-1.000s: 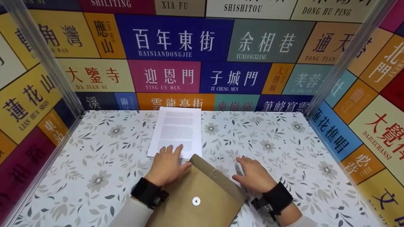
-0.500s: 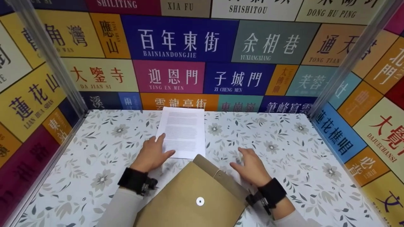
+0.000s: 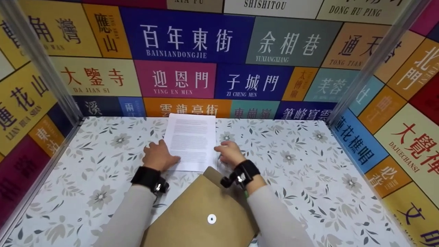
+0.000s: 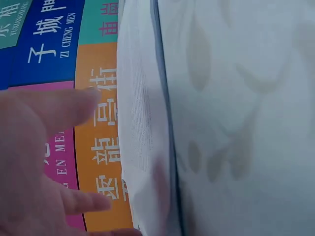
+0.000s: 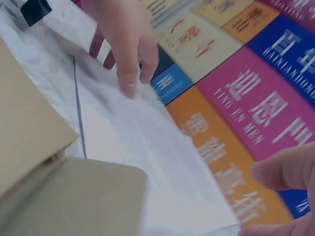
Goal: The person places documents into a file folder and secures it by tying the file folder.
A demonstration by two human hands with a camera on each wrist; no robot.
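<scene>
A stack of printed white paper (image 3: 192, 137) lies on the table near the back wall. My left hand (image 3: 157, 156) is at its left edge, thumb over the lower left corner and fingers spread; in the left wrist view the fingers (image 4: 74, 105) are apart. My right hand (image 3: 231, 152) is at the stack's right edge, fingers slightly bent; the right wrist view has its thumb and a finger (image 5: 288, 167) separated beside the paper (image 5: 147, 147). Whether either hand touches the stack is hard to tell. A brown document envelope (image 3: 185, 212) with a white button lies below, its flap (image 3: 212, 175) partly hidden by the right wrist.
The table has a white leaf-and-flower cover (image 3: 301, 185). Behind it stands a wall of coloured name panels (image 3: 188, 37), with side walls left and right. Clear corner posts (image 3: 370, 65) rise at the back corners.
My right hand has moved left and forward from beside the envelope flap to the paper's right edge. My left hand has come off the envelope and paper front to the paper's left edge.
</scene>
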